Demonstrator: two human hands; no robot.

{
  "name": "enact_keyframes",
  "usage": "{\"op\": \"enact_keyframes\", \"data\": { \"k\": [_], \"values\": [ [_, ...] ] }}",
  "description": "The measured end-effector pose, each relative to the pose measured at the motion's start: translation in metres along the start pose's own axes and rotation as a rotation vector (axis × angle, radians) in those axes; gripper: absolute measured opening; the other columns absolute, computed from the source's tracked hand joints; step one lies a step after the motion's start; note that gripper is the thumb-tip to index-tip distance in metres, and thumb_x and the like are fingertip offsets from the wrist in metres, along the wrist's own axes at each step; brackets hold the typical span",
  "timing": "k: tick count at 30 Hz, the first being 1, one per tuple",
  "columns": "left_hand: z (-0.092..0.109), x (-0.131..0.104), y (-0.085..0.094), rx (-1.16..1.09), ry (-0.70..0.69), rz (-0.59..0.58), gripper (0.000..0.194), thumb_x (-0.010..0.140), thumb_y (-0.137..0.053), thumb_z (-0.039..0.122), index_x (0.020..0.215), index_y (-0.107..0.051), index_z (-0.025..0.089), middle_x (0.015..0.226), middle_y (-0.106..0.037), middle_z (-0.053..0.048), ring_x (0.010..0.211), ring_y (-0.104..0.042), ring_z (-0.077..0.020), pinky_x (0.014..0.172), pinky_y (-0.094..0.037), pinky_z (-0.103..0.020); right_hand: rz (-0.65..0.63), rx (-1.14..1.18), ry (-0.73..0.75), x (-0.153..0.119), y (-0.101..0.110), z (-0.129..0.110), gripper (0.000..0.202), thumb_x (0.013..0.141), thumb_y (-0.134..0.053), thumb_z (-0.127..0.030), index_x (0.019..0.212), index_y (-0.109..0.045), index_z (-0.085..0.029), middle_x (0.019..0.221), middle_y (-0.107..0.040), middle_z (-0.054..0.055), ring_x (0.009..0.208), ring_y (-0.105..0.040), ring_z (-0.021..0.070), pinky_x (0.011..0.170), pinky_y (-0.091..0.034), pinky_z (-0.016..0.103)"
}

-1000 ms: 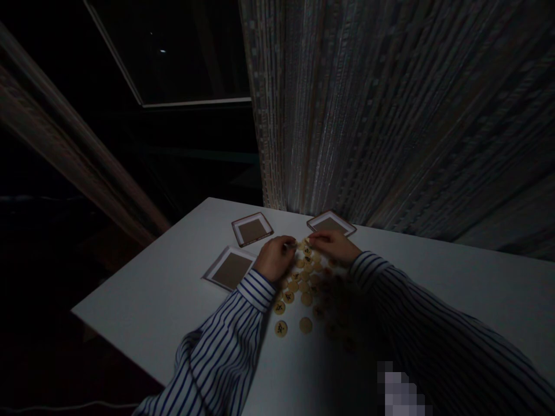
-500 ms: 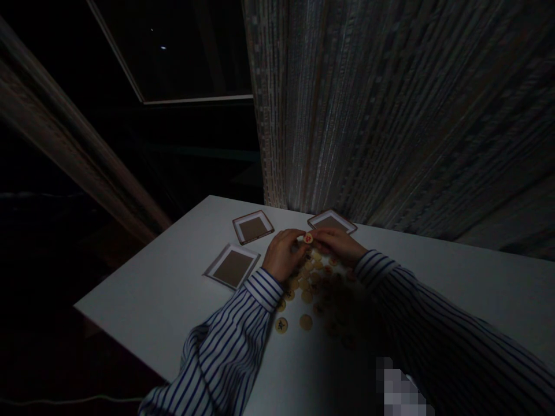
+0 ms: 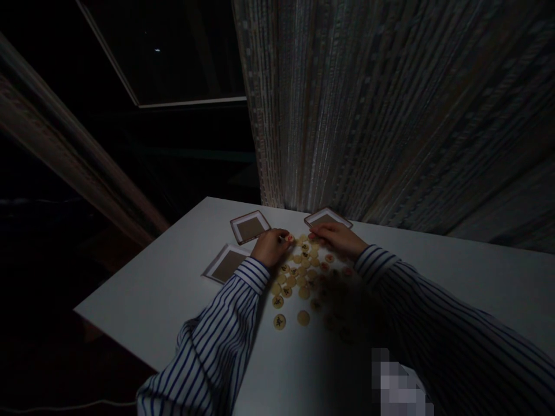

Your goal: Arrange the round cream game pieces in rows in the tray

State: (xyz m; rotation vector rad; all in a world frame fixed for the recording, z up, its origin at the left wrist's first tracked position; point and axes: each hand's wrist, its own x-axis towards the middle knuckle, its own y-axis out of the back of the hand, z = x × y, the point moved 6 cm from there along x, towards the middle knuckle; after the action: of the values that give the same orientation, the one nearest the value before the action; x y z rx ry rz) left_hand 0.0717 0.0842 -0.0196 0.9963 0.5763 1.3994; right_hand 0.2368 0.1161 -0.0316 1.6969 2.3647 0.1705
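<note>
My left hand (image 3: pixel 272 246) pinches a round Chinese chess piece (image 3: pixel 289 237) with a red character, its face turned toward me. Across from it, my right hand (image 3: pixel 339 238) has its fingers closed; something reddish shows at the fingertips, too dark to make out for sure. Between and below the hands, a loose heap of Chinese chess pieces (image 3: pixel 303 271) lies on the white table (image 3: pixel 165 283). Some show black characters, some red, others a plain back. Shadow from the right arm hides part of the heap.
A shallow framed tray (image 3: pixel 250 226) lies behind my left hand, and a second framed tray (image 3: pixel 328 218) behind my right. A pale-rimmed tray (image 3: pixel 225 263) sits beside my left wrist. String curtains (image 3: pixel 312 115) hang at the table's far edge. The room is dim.
My hands have come apart: the left has drawn leftward with the red-marked piece that both touched before. More of the heap shows between them. The view has shifted slightly.
</note>
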Motion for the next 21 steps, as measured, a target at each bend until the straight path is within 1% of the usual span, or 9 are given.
{"op": "enact_keyframes", "data": {
  "k": [2,5,7,10,13,16,21],
  "values": [
    [-0.004,0.005,-0.007,0.107,0.029,-0.077,0.027,0.08,-0.054,0.03,0.098,-0.066,0.015,0.09,-0.07,-0.009,0.082,-0.064,-0.0193,0.076,-0.047,-0.027,0.02,-0.096,0.023,0.0,0.008,0.002,0.026,0.071,-0.059,-0.039,0.075,-0.065,-0.014,0.072,-0.065,0.004,0.053,-0.045,0.0076,0.047,-0.034,0.02],
    [-0.006,0.012,-0.02,0.262,0.049,-0.185,0.025,0.08,-0.052,0.03,0.094,-0.068,0.017,0.092,-0.07,-0.01,0.086,-0.064,-0.02,0.076,-0.046,-0.025,0.04,-0.294,0.1,0.001,0.017,0.003,0.028,0.077,-0.051,-0.038,0.077,-0.066,-0.014,0.073,-0.066,0.005,0.059,-0.053,0.0104,0.055,-0.042,0.022],
    [-0.005,0.016,-0.027,0.311,0.058,-0.223,0.023,0.077,-0.054,0.03,0.091,-0.069,0.017,0.09,-0.07,-0.01,0.087,-0.064,-0.0204,0.075,-0.046,-0.025,0.051,-0.4,0.13,0.002,0.02,0.004,0.026,0.079,-0.048,-0.032,0.08,-0.066,-0.014,0.076,-0.067,0.005,0.065,-0.057,0.0124,0.062,-0.044,0.023],
    [-0.003,0.017,-0.031,0.335,0.065,-0.244,0.021,0.075,-0.056,0.029,0.087,-0.07,0.017,0.088,-0.07,-0.01,0.087,-0.064,-0.0212,0.075,-0.046,-0.026,0.067,-0.543,0.14,0.003,0.022,0.006,0.022,0.078,-0.049,-0.025,0.084,-0.066,-0.013,0.078,-0.068,0.005,0.073,-0.059,0.0159,0.068,-0.045,0.026],
    [-0.001,0.018,-0.032,0.351,0.068,-0.259,0.022,0.075,-0.055,0.028,0.087,-0.07,0.017,0.09,-0.07,-0.012,0.089,-0.063,-0.0221,0.077,-0.046,-0.027,0.069,-0.723,0.165,0.004,0.02,0.006,0.023,0.076,-0.051,-0.021,0.089,-0.067,-0.012,0.085,-0.068,0.008,0.08,-0.059,0.02,0.074,-0.043,0.03],
    [-0.002,0.02,-0.033,0.358,0.082,-0.275,0.023,0.074,-0.056,0.028,0.087,-0.07,0.017,0.09,-0.07,-0.013,0.09,-0.063,-0.0232,0.076,-0.047,-0.028,0.039,-0.882,0.206,0.005,0.012,0.005,0.025,0.075,-0.051,-0.019,0.094,-0.067,-0.015,0.094,-0.067,0.01,0.091,-0.058,0.0225,0.08,-0.039,0.031],
    [-0.007,0.026,-0.037,0.353,0.119,-0.303,0.025,0.071,-0.059,0.031,0.086,-0.07,0.016,0.089,-0.07,-0.014,0.087,-0.064,-0.0247,0.073,-0.048,-0.029,-0.01,-1.061,0.233,0.011,-0.002,0.006,0.025,0.077,-0.049,-0.022,0.093,-0.067,-0.017,0.099,-0.066,0.011,0.097,-0.057,0.0239,0.081,-0.038,0.031]
  ]
}}
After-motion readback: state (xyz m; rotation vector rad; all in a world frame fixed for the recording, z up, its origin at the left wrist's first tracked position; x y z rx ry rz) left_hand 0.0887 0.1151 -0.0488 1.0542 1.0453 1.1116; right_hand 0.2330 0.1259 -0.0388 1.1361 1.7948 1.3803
